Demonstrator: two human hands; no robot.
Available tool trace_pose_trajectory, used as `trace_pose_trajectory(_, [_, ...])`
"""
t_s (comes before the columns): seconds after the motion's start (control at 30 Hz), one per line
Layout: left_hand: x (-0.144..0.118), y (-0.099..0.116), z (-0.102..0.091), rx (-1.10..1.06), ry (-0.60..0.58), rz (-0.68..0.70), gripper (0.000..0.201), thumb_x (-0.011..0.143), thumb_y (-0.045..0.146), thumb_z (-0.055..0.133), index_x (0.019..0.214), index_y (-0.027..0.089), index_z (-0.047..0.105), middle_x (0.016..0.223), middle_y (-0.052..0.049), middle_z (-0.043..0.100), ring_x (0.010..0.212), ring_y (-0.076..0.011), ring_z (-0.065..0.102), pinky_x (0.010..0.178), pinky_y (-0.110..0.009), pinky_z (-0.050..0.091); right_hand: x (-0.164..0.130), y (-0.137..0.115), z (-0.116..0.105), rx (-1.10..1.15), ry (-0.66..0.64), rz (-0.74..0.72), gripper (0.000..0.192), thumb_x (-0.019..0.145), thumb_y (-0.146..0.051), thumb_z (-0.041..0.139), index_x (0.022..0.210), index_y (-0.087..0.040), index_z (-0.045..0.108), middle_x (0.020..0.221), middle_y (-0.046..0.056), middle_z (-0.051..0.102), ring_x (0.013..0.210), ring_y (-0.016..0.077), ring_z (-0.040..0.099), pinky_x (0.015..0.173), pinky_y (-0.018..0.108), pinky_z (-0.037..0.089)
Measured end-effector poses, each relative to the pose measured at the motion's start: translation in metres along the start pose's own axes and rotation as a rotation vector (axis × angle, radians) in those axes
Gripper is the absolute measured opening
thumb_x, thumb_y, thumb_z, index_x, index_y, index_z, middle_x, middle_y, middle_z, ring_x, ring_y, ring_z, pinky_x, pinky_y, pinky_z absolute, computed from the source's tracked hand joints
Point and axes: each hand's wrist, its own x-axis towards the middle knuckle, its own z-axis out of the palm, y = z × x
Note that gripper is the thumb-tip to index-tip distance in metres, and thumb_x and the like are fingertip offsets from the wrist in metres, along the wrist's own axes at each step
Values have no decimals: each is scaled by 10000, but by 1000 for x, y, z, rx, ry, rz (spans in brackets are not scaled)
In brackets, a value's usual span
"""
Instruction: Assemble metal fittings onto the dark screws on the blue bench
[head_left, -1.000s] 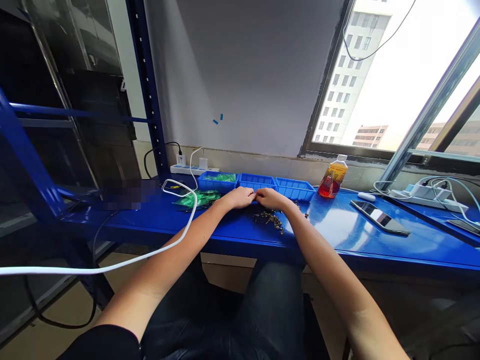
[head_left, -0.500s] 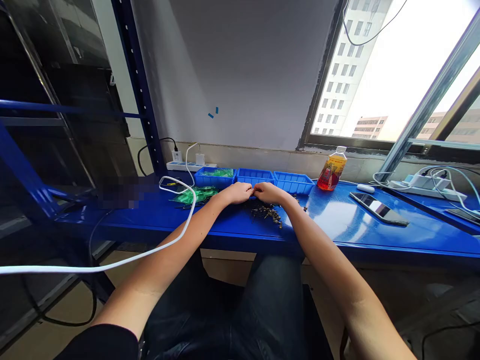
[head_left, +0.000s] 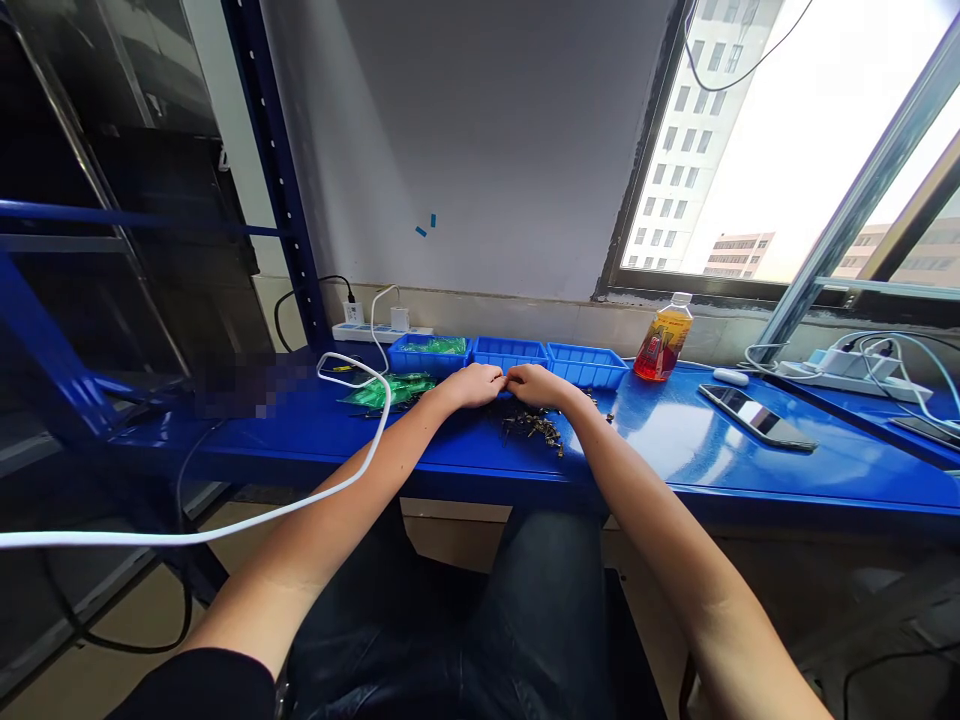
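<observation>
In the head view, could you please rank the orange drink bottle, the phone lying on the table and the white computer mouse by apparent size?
1. Phone, largest, though nearer the camera.
2. Orange drink bottle, close behind.
3. White mouse, clearly smallest.

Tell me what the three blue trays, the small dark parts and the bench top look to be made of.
Three blue rectangular trays: probably moulded plastic, with ribbed walls and a matt, even colour.
Pile of small dark parts: likely metal, dull brownish-black with faint glints; too small to be sure.
Glossy blue bench top: apparently painted sheet metal, since it mirrors the window light.
</observation>
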Motion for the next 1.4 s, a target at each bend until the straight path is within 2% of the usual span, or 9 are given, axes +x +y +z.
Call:
trace_pose_trajectory(0.23, [-1, 0, -1, 11, -4, -42, 337, 895, 294, 274, 886, 188, 594, 948, -61, 665, 895, -207, 599, 725, -269, 436, -2, -3, -2, 29, 43, 14, 233, 857, -147, 399, 861, -142, 632, 904, 65, 671, 762, 131, 554, 600, 198, 340])
trace_pose_trajectory(0.53, [1, -1, 0, -46, 0, -78, 331, 882, 283, 296, 937, 194, 610, 998, -56, 666, 921, -212, 602, 780, -287, 451, 1, 3, 3, 140, 171, -10, 201, 811, -104, 454, 928, -140, 613, 795, 24, 635, 672, 104, 517, 572, 193, 333])
trace_pose_trajectory(1.0, [2, -3, 1, -58, -2, -100, 365, 889, 281, 257, 953, 194, 605, 1016, -63, 659, 955, -223, 589, 813, -324, 452, 4, 5, 6, 143, 174, -32, 92, 758, -119, 549, 823, -147, 608, 756, 12, 623, 644, 95, 503, 564, 189, 335])
trace_pose_trajectory(1.4, [1, -2, 1, -32, 30, -78, 344, 883, 334, 297, 925, 197, 609, 979, -65, 671, 928, -233, 606, 786, -322, 460, 5, 9, 7, 140, 185, -29, 162, 777, -72, 449, 820, -149, 584, 782, 23, 623, 648, 107, 480, 551, 195, 308])
